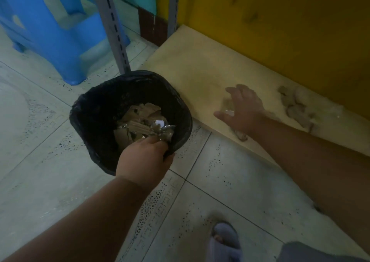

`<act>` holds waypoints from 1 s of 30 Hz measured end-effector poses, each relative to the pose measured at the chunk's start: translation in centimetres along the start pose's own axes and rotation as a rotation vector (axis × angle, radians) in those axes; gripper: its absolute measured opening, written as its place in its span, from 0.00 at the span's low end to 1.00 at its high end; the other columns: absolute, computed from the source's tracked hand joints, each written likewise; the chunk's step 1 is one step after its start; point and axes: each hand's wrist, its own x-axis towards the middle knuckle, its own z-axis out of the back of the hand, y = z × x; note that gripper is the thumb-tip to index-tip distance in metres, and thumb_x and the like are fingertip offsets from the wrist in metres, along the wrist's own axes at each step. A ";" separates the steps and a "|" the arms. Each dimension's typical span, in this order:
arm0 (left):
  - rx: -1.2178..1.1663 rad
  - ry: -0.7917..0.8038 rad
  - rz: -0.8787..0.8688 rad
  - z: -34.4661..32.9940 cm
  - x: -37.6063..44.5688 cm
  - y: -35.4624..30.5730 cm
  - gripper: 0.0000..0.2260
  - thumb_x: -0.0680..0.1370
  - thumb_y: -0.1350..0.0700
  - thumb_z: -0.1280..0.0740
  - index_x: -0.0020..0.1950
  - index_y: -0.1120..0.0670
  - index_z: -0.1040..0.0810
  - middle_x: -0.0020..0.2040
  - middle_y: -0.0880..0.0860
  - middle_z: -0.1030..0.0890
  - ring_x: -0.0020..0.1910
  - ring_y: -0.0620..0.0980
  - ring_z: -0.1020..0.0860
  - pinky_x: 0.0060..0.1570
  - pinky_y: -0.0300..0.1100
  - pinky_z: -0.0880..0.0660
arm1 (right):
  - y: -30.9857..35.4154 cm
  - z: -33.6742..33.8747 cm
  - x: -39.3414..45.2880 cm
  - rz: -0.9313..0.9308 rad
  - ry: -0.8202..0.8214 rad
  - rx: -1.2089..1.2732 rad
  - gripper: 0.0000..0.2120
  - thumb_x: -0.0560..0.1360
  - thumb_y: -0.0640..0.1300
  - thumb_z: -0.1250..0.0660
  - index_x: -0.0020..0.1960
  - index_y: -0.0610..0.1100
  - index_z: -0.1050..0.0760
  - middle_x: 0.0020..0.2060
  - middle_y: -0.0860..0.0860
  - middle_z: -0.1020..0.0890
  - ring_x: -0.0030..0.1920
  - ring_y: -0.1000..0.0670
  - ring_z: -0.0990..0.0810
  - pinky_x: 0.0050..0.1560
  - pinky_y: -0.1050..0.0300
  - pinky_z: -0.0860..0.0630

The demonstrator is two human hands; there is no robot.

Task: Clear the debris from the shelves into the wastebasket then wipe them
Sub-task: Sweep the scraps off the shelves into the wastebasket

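We see the left hand (143, 157) gripping the near rim of the black-lined wastebasket (96, 109), which holds cardboard scraps (138, 119) and foil. The right hand (243, 109) spreads its fingers over the pale bottom shelf (192, 71), near a crumpled debris pile (296, 107) against the yellow wall (290, 21).

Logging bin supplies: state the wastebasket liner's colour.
Black; the liner shows best in the head view, the only one.

- We take this for a storeroom or utility corner — slotted grey metal uprights (113, 24) carry a low, bare board shelf (192, 65).
- We see speckled floor tiles (40, 131), a blue plastic stool (58, 31) and a bag-lined wastebasket (96, 105) — plain, practical fittings.
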 end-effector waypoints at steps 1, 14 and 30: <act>0.012 0.012 -0.001 0.0 0.0 -0.3 0.13 0.79 0.42 0.39 0.52 0.46 0.19 0.47 0.45 0.21 0.43 0.44 0.27 0.39 0.38 0.35 | -1.1 -0.9 -0.6 -0.037 0.051 -0.053 0.46 0.67 0.78 0.45 0.77 0.53 0.46 0.77 0.45 0.45 0.76 0.40 0.46 0.72 0.38 0.41; 0.017 -0.095 -0.036 -0.7 1.1 -0.5 0.09 0.75 0.46 0.31 0.46 0.49 0.16 0.41 0.47 0.19 0.35 0.44 0.31 0.35 0.38 0.37 | -0.1 -4.1 2.8 -0.106 0.114 -0.202 0.34 0.76 0.70 0.61 0.77 0.55 0.52 0.77 0.38 0.48 0.75 0.33 0.48 0.71 0.36 0.45; 0.011 -0.130 -0.064 -1.1 1.0 -0.4 0.09 0.72 0.48 0.28 0.35 0.50 0.20 0.31 0.46 0.25 0.29 0.44 0.33 0.28 0.34 0.45 | -2.1 -1.3 4.6 -0.162 -0.228 0.111 0.09 0.76 0.39 0.39 0.55 0.39 0.29 0.52 0.39 0.25 0.47 0.37 0.23 0.39 0.55 0.33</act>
